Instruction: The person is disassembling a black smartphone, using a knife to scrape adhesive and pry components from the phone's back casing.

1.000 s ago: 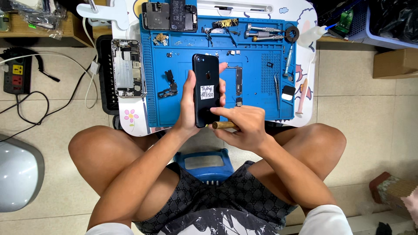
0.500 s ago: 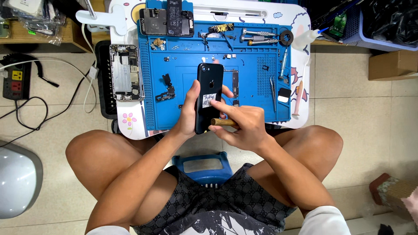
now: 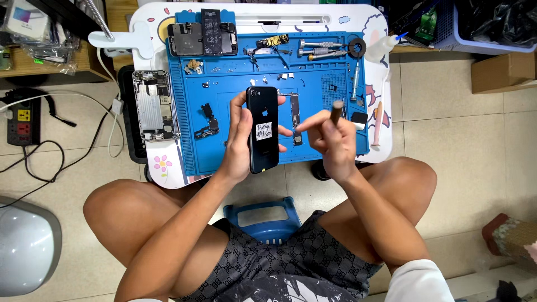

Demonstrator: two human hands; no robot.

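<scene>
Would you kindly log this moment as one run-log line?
left hand: holds black phone back up | right hand: holds dark tool, apart from phone | below: blue mat

A small white table (image 3: pixel 146 33) with rounded corners and cartoon prints stands on a tiled floor (image 3: pixel 458 123). A blue work mat (image 3: pixel 235 156) covers most of its top. Along the mat's far edge lie an opened phone body (image 3: pixel 203 39), tweezers (image 3: pixel 274 50) and metal screwdriver handles (image 3: pixel 321 49). A roll of black tape (image 3: pixel 356 46) sits at the far right corner. Small dark parts (image 3: pixel 208 120) lie left of the mat's centre, and a narrow circuit board (image 3: pixel 295 109) lies near the middle. At the table's left edge rests a silver phone housing (image 3: pixel 155 105) on a black tray. A pink tool (image 3: pixel 378 123) lies along the right edge.
</scene>
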